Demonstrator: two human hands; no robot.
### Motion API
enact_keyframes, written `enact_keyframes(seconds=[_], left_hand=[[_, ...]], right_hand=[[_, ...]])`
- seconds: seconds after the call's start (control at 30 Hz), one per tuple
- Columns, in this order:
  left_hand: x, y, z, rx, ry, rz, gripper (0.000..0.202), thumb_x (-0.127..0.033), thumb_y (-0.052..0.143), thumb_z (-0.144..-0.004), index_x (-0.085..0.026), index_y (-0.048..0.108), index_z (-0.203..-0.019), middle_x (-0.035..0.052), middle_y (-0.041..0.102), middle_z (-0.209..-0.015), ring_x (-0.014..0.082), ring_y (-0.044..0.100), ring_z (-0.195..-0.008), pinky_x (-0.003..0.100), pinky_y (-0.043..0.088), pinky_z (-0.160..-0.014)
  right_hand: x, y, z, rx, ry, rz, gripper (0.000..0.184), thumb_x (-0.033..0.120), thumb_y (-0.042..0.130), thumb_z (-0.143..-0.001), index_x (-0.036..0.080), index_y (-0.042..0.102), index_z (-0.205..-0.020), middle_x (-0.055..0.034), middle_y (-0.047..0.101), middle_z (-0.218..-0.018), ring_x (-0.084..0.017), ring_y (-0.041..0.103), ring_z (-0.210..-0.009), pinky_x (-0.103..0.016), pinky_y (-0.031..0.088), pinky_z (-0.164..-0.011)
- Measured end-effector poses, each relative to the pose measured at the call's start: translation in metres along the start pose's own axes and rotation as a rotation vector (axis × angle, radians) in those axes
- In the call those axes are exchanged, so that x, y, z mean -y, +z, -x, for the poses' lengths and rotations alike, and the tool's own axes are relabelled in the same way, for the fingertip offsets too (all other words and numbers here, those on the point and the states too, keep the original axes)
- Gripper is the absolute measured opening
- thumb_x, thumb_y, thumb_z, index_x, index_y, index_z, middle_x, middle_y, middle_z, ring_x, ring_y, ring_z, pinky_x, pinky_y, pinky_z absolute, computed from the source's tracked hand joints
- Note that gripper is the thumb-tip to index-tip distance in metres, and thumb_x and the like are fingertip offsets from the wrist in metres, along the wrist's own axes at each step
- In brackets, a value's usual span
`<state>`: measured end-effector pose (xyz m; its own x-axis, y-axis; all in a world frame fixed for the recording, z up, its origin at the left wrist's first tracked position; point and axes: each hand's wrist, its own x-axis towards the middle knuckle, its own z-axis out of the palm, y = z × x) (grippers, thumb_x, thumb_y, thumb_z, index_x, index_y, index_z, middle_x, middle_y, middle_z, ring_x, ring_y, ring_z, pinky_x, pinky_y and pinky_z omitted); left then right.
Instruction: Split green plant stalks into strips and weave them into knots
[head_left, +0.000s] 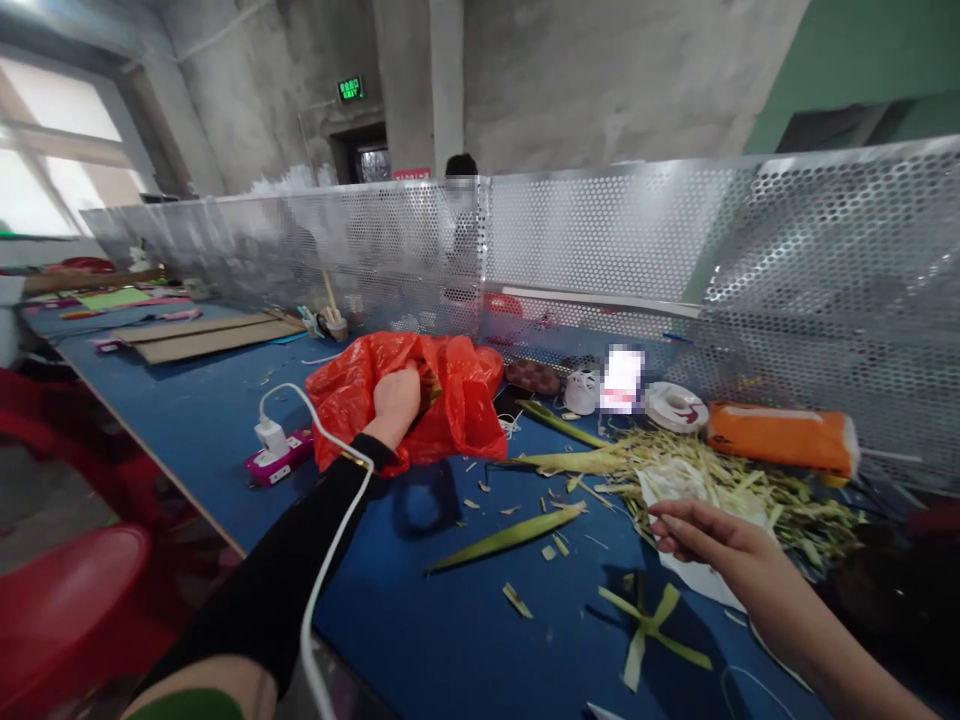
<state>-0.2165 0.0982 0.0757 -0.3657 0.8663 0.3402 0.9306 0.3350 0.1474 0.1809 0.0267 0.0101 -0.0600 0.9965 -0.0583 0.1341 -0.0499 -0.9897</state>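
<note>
My left hand (399, 402) reaches into a crumpled red plastic bag (474, 395) on the blue table. Its fingers are curled closed, with the tips hidden; brownish-green material (430, 386) shows beside them in the bag. Over a white paper (720, 580) on the right hovers my right hand (705, 540), thumb and fingers drawn together and no object visible in them. Below it lies a cross-shaped piece of folded leaf strips (646, 628). A long green leaf (506, 538) rests between the hands. Behind the right hand spreads a heap of shredded leaf strips (795, 500).
A white cable passes over my left forearm to a plug on a purple power strip (279, 458). An orange packet (780, 438), a tape roll (676, 408) and a lit phone (622, 378) line the perforated metal screen (600, 230). Flat cardboard (202, 335) lies left; red chairs (75, 590) stand beside the table.
</note>
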Motion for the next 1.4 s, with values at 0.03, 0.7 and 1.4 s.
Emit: enact_keyframes(seconds=[0.03,0.7,1.4], left_hand=[[-0.001,-0.006,0.011,-0.029,0.002,-0.02,0.033,-0.019,0.037,-0.097,-0.004,0.053,-0.121,0.0207,0.065,-0.106,0.0285,0.063,-0.1,0.042,0.05,-0.082],[-0.088,-0.129,0.166,0.274,0.62,0.852,0.013,-0.034,0.058,-0.08,-0.024,0.062,-0.073,-0.0012,0.063,-0.061,0.0148,0.053,-0.054,0.025,0.038,-0.054],[-0.148,0.042,0.103,0.248,0.369,0.888,0.016,-0.028,0.055,-0.082,-0.02,0.068,-0.078,0.0045,0.069,-0.077,0.022,0.063,-0.077,0.032,0.046,-0.077]], right_hand=[[0.0,0.0,0.001,0.005,-0.011,0.001,0.042,0.051,0.083,-0.056,0.017,0.077,-0.081,-0.008,0.074,-0.072,-0.02,0.065,-0.063,-0.028,0.051,-0.056],[0.046,0.019,0.081,-0.404,-1.11,0.686,0.066,0.041,0.07,-0.079,0.022,0.045,-0.138,-0.0165,0.059,-0.13,-0.038,0.053,-0.121,-0.055,0.044,-0.1],[-0.004,-0.016,0.04,-0.547,-0.267,-0.253,0.025,0.039,0.073,-0.078,0.018,0.072,-0.092,-0.0027,0.068,-0.07,-0.016,0.064,-0.062,-0.027,0.054,-0.06]])
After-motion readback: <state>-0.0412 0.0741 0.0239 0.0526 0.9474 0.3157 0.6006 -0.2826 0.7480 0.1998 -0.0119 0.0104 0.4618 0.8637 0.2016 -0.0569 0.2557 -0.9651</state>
